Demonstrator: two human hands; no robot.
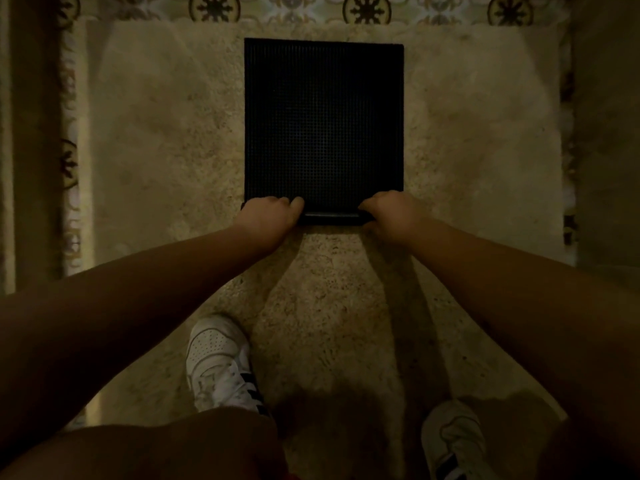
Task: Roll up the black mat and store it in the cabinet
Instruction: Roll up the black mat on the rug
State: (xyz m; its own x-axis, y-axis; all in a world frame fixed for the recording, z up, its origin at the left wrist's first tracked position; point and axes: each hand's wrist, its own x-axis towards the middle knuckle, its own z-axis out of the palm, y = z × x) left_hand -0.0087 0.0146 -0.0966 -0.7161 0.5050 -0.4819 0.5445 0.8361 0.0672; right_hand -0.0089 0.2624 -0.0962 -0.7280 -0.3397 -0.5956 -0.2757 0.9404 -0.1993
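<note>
A black mat [323, 119] with a fine grid texture lies flat on a beige shaggy rug [162, 140]. Its near edge is curled over into a thin roll between my hands. My left hand [272, 214] grips the near left corner with the fingers closed over the rolled edge. At the near right corner, my right hand [389, 213] holds the roll the same way. The far part of the mat stays flat. No cabinet is in view.
Patterned floor tiles [367, 8] border the rug at the top and along the left side. My two white sneakers [218, 362] stand on the rug close below the mat. A dark surface runs along the right edge [606, 133].
</note>
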